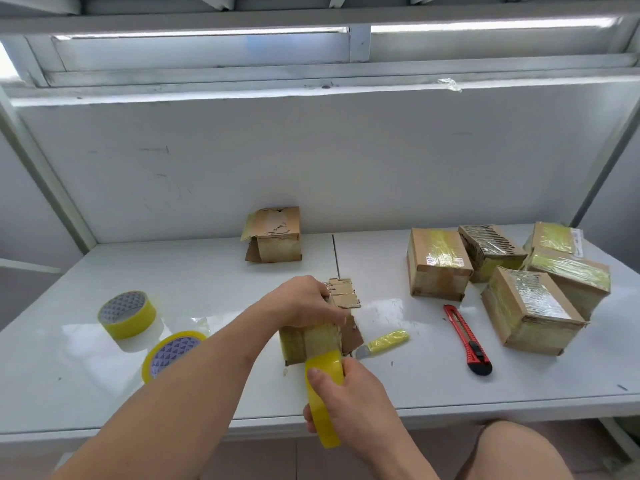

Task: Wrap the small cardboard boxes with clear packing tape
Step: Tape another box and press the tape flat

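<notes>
A small cardboard box (346, 336) lies at the middle of the white table (207, 282), its torn flap up. My left hand (304, 301) grips the top of this box. My right hand (349, 403) holds a yellowish roll of clear tape (322, 393) just in front of the box. A strip of tape runs from the roll up over the box's near face. Several taped boxes (440, 261) are piled at the right. One untaped box (275, 235) with open flaps stands at the back by the wall.
Two more tape rolls (128, 315) (169, 355) lie at the left. A red utility knife (467, 341) lies right of the box, and a small yellow-handled blade (382, 342) sits beside it. The table's front edge runs just below my right hand. My knee (519, 452) shows at bottom right.
</notes>
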Demonstrator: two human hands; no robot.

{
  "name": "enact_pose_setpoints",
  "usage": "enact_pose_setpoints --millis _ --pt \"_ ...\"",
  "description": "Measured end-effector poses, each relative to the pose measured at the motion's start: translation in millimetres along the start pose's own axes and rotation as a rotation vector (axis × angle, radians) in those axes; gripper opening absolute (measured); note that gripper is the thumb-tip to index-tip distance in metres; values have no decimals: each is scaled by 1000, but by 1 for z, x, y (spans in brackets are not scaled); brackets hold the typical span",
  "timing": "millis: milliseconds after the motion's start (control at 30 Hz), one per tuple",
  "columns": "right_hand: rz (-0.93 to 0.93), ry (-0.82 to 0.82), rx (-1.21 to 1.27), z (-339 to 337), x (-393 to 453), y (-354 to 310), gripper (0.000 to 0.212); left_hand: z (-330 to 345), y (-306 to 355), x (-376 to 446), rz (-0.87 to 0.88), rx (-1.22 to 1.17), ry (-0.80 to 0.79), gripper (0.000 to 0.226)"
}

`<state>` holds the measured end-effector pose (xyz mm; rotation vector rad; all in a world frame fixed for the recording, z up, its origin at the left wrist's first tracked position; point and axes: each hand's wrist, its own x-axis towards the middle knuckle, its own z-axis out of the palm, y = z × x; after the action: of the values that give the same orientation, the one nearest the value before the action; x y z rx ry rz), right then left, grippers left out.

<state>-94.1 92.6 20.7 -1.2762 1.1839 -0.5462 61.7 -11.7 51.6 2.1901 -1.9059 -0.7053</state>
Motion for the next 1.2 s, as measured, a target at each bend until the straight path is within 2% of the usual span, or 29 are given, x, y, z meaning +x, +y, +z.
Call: enact_pose_setpoints --millis 133,300,400,500,667,767,833,867,967,1000,1067,1133,1200 --pt "-11 14 26 -3 -6 -3 24 -16 5 1 -98 -70 -110 48" --pt "56 4 -6 -1 -11 8 38 -26 10 3 -156 -95 -198 52" --pt "32 -17 3 -3 -11 7 31 -31 9 6 -213 -177 -293 52" --pt "26 -54 8 -5 -15 3 20 -36 6 11 -259 -221 -419 64" --pt "10 -53 40 -4 -7 2 22 -31 2 18 -235 -198 -396 86" --pt "-42 -57 48 -4 -2 4 19 -29 -4 24 -204 -132 -302 99" --pt "-72 -51 67 -4 1 4 17 -28 -3 26 -116 73 -166 99" --pt "-83 -47 68 -5 2 4 17 -25 -2 27 -67 198 -42 97" --pt "-106 -29 59 -6 6 5 21 -14 -5 24 155 458 472 72" --pt "-110 -25 65 -5 7 5 21 -11 -9 23 254 505 556 63" --pt "-114 -28 98 -2 7 7 20 -5 -17 23 408 492 578 53" --pt "-100 -28 128 1 7 10 19 -2 -22 23 526 490 642 52" --pt "-61 -19 134 3 6 15 21 -3 -18 21 504 498 630 51"
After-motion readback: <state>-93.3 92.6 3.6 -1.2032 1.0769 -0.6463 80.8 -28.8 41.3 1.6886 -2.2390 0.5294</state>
